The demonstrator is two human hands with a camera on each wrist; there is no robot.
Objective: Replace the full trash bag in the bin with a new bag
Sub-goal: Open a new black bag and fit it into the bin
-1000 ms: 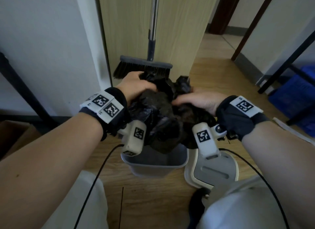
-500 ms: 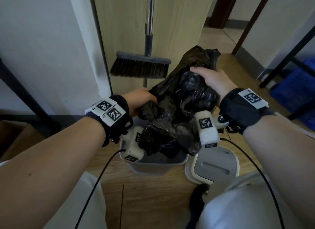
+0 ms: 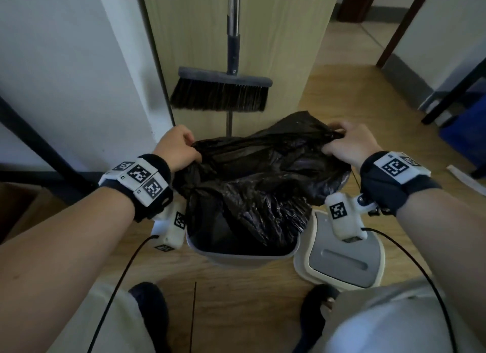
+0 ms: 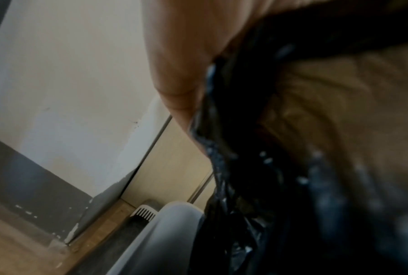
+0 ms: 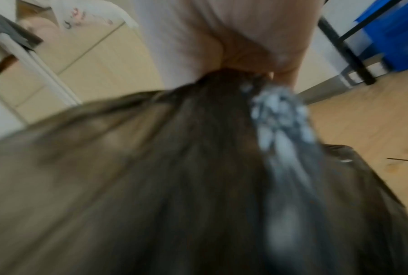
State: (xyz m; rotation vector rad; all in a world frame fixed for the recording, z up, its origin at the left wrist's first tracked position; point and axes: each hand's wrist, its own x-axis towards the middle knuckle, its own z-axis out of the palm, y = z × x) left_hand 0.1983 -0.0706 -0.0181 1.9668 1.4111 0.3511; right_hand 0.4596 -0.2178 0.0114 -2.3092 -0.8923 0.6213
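Note:
A black trash bag [image 3: 257, 179] hangs stretched above the grey bin [image 3: 244, 258], its lower part dropping into the bin's mouth. My left hand [image 3: 181, 149] grips the bag's left edge and my right hand [image 3: 344, 142] pinches a bunched corner at the right. The left wrist view shows the thumb [image 4: 174, 78] pressed against gathered black film [image 4: 233, 148], with the bin's rim [image 4: 156, 232] below. The right wrist view is blurred; the bag [image 5: 174, 167] fans out from the pinching fingers [image 5: 257, 61].
The bin's lid [image 3: 342, 258] lies on the wooden floor to the right of the bin. A broom [image 3: 223, 90] leans against the wooden panel behind it. A blue crate [image 3: 470, 126] and dark table legs [image 3: 452, 92] stand at the right. My shoes [image 3: 150, 308] are close to the bin.
Both hands have moved apart, the left one to the left and the right one to the right and down, and the bunched bag is now spread wide between them over the bin.

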